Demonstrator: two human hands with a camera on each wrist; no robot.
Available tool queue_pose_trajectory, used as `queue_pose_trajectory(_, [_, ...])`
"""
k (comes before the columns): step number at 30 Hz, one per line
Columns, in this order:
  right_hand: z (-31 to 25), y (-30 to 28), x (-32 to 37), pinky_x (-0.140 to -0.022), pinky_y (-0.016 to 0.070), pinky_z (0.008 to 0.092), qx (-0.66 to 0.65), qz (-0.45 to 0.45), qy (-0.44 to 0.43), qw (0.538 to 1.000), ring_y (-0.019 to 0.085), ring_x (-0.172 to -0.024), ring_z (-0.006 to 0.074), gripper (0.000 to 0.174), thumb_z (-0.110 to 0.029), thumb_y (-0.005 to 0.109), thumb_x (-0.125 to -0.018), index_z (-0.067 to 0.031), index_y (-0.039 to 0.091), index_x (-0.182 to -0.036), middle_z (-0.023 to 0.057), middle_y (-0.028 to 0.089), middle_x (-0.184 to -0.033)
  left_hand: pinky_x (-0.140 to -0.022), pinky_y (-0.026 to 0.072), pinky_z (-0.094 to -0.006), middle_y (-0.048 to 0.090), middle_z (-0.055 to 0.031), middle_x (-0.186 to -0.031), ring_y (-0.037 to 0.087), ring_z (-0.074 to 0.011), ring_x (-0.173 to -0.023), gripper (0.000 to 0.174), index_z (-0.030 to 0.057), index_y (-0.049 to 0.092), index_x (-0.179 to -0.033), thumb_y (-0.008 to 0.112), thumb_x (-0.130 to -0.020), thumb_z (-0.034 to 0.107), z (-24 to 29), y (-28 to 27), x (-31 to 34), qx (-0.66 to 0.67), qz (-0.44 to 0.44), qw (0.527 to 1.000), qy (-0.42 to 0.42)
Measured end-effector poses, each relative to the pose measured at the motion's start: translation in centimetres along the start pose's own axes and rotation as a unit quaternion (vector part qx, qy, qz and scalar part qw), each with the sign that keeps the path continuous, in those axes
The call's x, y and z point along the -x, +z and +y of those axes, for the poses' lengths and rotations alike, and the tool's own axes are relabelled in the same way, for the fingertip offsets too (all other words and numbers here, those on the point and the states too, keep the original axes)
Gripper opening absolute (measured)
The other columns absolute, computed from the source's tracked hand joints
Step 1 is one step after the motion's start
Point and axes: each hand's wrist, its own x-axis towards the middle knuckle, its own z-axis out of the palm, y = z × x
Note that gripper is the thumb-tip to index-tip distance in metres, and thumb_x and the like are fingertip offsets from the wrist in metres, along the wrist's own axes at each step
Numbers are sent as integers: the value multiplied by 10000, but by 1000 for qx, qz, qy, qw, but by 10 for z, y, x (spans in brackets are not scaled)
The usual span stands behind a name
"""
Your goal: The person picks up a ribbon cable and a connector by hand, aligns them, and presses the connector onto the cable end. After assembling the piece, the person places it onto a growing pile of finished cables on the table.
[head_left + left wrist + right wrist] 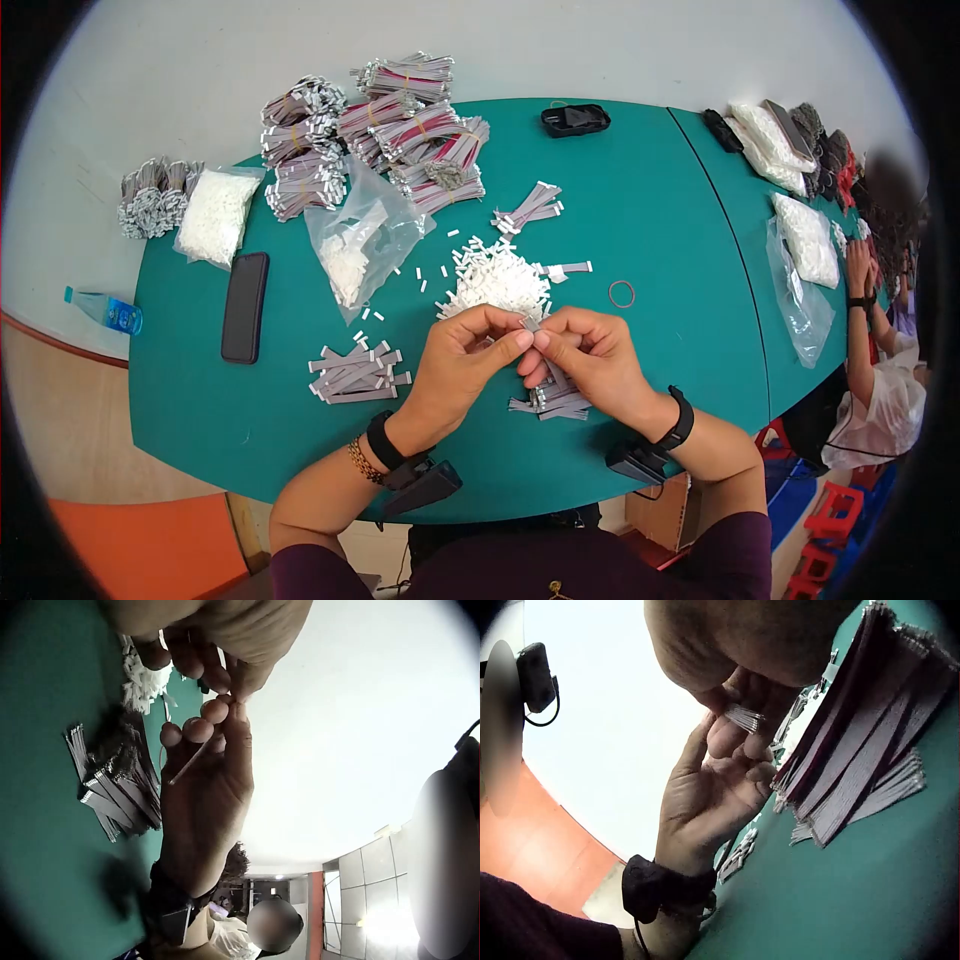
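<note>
Over the near side of the white connector pile (pixel 497 282), my two hands meet at the fingertips. My left hand (pixel 468 352) pinches the end of a grey ribbon cable (pixel 530 324) between thumb and forefinger. My right hand (pixel 598 362) grips the same cable, whose thin edge (pixel 189 763) crosses its palm in the left wrist view. Fanned pale wire ends (pixel 744 718) stick out between the fingers in the right wrist view. The fingertips hide whatever sits at the pinched end. Loose ribbon cables (pixel 562 402) lie on the table beneath my right hand.
Cables with white ends (pixel 358 374) lie left of my hands, near a phone (pixel 245 308). An open plastic bag (pixel 362 225) of connectors, banded cable bundles (pixel 415 135) and a black case (pixel 575 120) stand farther back. Another person's arm (pixel 860 330) is at right.
</note>
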Motion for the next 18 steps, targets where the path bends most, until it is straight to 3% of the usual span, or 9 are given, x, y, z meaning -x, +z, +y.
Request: queue_pose_trajectory(18, [6, 2, 4, -642, 516, 218, 42, 10, -14, 999, 624, -709, 105, 137, -79, 533, -917, 40, 601, -922, 83, 650, -820, -760, 455, -235, 645, -45, -865, 577, -89, -806, 131, -5, 646, -916, 660, -829, 91, -2, -2, 3, -22, 12, 1000, 4])
